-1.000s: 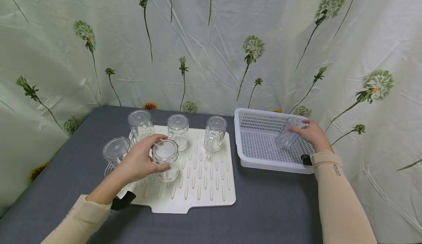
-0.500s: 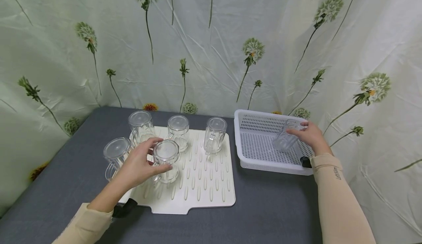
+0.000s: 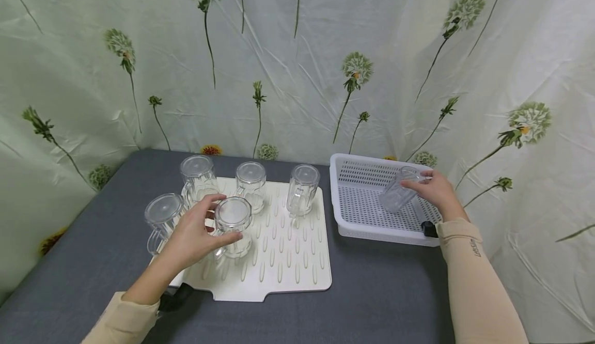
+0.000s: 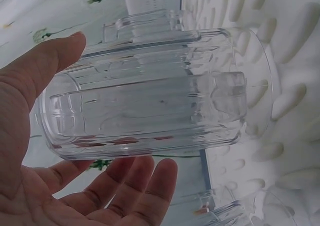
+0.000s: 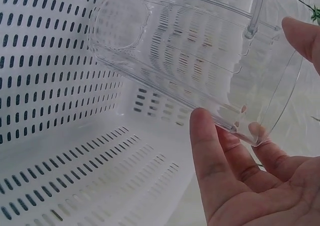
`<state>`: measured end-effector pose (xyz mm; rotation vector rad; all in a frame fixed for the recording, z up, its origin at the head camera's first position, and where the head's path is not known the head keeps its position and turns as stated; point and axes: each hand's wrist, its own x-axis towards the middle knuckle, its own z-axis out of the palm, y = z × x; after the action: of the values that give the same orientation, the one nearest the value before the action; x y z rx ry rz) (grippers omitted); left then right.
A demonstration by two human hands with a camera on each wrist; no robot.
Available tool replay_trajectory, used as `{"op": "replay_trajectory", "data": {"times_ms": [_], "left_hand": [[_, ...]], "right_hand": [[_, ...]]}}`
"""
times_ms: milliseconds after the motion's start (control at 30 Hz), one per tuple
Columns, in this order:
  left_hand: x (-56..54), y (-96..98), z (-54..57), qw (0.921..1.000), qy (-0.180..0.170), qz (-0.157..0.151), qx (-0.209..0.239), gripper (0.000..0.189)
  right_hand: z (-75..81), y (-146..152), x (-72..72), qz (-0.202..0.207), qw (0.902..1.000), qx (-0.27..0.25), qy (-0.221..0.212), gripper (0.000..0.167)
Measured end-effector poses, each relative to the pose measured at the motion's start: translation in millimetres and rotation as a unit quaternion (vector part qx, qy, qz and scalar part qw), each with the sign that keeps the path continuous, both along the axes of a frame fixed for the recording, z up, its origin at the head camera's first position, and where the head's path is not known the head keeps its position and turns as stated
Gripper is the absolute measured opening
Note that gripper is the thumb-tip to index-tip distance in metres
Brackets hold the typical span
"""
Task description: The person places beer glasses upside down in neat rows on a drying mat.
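Observation:
Around an upside-down glass mug (image 3: 234, 217) on the white drainer board (image 3: 297, 277), my left hand (image 3: 190, 233) has its thumb and fingers spread. In the left wrist view the fingers (image 4: 162, 186) are fairly straight, a little apart from that mug's side, and the thumb lies close to its base. My right hand (image 3: 439, 194) pinches a second glass mug (image 3: 395, 194) near its rim, thumb on one side and fingers (image 5: 205, 141) on the other. That mug leans inside the white perforated basket (image 3: 390, 235), base end down, its handle at the top of the right wrist view.
Several more glass mugs stand upside down on and beside the board: one at the left (image 3: 163, 212), others along the back, including a mug (image 3: 303, 189) at its right corner. A dark cloth (image 3: 372, 292) covers the table. Behind hangs a floral curtain (image 3: 297, 75).
My left hand's fingers have loosened and drawn back from the mug on the board. In the basket, the mug in my right hand has tilted further, its lower end swinging left.

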<state>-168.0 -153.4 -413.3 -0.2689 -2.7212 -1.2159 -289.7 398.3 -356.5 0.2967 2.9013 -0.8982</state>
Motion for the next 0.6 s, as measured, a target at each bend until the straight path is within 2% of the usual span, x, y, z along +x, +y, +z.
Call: {"op": "replay_trajectory", "data": {"times_ms": [433, 600], "left_hand": [[6.8, 0.4, 7.2, 0.9999, -0.003, 0.011, 0.008, 0.09], [9.7, 0.2, 10.1, 0.9997, 0.014, 0.021, 0.006, 0.086]], "right_hand": [[3.9, -1.3, 5.1, -0.009, 0.9996, -0.024, 0.011, 0.102], [7.1, -5.6, 6.7, -0.003, 0.9988, -0.043, 0.024, 0.102]]}}
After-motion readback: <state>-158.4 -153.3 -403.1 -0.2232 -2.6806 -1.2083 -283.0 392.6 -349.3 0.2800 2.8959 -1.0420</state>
